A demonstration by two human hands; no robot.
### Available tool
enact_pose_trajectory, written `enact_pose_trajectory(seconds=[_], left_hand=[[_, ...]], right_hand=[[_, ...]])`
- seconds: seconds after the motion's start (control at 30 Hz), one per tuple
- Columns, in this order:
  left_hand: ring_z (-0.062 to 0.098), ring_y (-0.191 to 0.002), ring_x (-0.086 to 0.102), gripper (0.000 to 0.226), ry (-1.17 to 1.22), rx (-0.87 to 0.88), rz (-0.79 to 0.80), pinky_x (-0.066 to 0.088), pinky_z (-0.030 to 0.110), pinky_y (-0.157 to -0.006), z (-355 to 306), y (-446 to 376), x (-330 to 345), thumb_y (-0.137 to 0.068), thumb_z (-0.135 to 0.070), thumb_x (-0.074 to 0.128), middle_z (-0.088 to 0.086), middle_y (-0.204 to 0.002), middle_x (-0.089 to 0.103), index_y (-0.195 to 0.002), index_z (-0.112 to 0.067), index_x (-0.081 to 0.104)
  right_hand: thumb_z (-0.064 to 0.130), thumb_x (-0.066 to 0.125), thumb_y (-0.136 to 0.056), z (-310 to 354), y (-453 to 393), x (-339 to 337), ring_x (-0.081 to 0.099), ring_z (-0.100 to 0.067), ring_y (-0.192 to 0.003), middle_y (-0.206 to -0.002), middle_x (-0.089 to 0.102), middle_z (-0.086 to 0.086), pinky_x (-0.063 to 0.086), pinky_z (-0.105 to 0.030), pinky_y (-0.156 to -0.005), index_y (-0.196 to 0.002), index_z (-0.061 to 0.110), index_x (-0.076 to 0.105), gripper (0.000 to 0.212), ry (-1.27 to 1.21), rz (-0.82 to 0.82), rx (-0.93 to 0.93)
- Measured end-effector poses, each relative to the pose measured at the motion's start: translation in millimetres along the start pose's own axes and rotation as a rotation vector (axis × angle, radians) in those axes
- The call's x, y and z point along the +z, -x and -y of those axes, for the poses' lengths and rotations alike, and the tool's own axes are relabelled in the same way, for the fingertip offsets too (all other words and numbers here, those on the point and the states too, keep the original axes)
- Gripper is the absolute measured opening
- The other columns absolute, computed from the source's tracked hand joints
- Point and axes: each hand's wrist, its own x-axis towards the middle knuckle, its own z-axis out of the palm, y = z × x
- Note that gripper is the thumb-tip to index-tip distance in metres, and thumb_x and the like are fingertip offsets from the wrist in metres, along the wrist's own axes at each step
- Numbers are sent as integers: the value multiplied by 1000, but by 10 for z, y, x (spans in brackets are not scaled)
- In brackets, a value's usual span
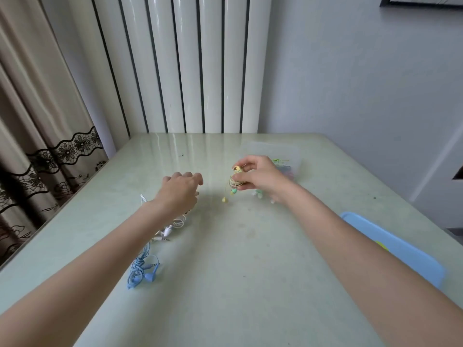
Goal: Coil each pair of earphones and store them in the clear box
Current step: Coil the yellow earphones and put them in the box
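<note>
1. The right hand (260,175) is pinching a small yellow coil (237,177) between thumb and fingertips, lifted off the table (250,271); two buds, one green and one yellow, are dangling below it.
2. The left hand (181,190) is hovering low over the table with fingers loosely curled, holding nothing that I can see.
3. The box (288,156) is sitting just behind the right hand, with coloured cords already lying inside; its blue lid (400,249) is lying well apart, at the right edge.
4. White earphones (172,227) and blue earphones (142,270) are lying loose under and beside the left forearm, not yet coiled.
5. Judging by this, the yellow pair is nearly wound; the loose tail seems to need tucking in next, then the coil is going into the box.
6. After that the left hand is looking well placed for the white pair.
</note>
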Motion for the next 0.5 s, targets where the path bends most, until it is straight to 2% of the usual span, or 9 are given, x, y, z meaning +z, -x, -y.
enact_pose_trajectory(seconds=[0.03, 0.1, 0.17, 0.23, 0.3, 0.37, 0.43, 0.5], left_hand=[[27, -115, 48, 38, 104, 21, -51, 36, 35, -92, -30, -6, -27, -89, -11, 49, 6, -126, 53, -126, -14, 44], [21, -113, 52, 39, 503, 78, -81, 41, 29, -91, -177, -3, -120, -87, -9, 54, 3, -126, 54, -125, -13, 46], [16, -109, 55, 40, 948, 115, 56, 45, 24, -88, -399, 23, -233, -86, -6, 58, 3, -122, 57, -124, -12, 47], [14, -94, 58, 34, 1194, 121, 171, 49, 20, -75, -603, 47, -265, -86, -4, 59, 5, -108, 64, -118, -9, 50], [17, -81, 56, 24, 1277, 50, 219, 46, 21, -61, -713, 41, -211, -86, -5, 59, 5, -91, 69, -109, -10, 54], [19, -74, 58, 21, 1303, -56, 273, 48, 22, -62, -724, 26, -115, -87, -4, 57, 5, -83, 68, -107, -10, 54], [13, -66, 60, 22, 1220, -93, 314, 51, 17, -62, -687, 24, -23, -88, -3, 55, 4, -80, 67, -109, -10, 53], [12, -62, 59, 20, 1153, -106, 303, 52, 14, -61, -646, 10, 52, -88, -3, 56, 4, -76, 64, -106, -10, 54]], right_hand=[[-7, 62, -79, 74, 45, -59, 60, -16, -64, -75, 56, -5, 55, -21, -57, -97, 3, 57, 21, -28, 23, -21], [-4, 62, -81, 193, 114, -166, 62, -17, -66, -77, 59, -7, 56, -20, -58, -99, 2, 58, 20, -49, 73, -55], [-2, 62, -82, 263, 149, -244, 63, -17, -67, -77, 62, -8, 56, -21, -61, -100, 1, 58, 19, -58, 125, -65], [-1, 61, -83, 282, 161, -307, 64, -16, -67, -76, 64, -9, 56, -22, -63, -101, 0, 59, 18, -62, 143, -70], [1, 61, -83, 236, 146, -384, 65, -19, -67, -77, 64, -10, 56, -22, -61, -96, 2, 60, 13, -47, 106, -63], [3, 61, -84, 125, 128, -472, 65, -18, -60, -77, 63, -11, 54, -21, -56, -88, 7, 59, 6, 60, 62, -22], [5, 61, -84, -45, 116, -554, 62, -14, -53, -74, 62, -8, 50, -19, -48, -79, 11, 58, 9, 284, 79, 53], [10, 63, -83, -225, 104, -612, 59, -13, -61, -77, 63, -5, 45, -18, -48, -76, 15, 60, 9, 515, 147, 115]])
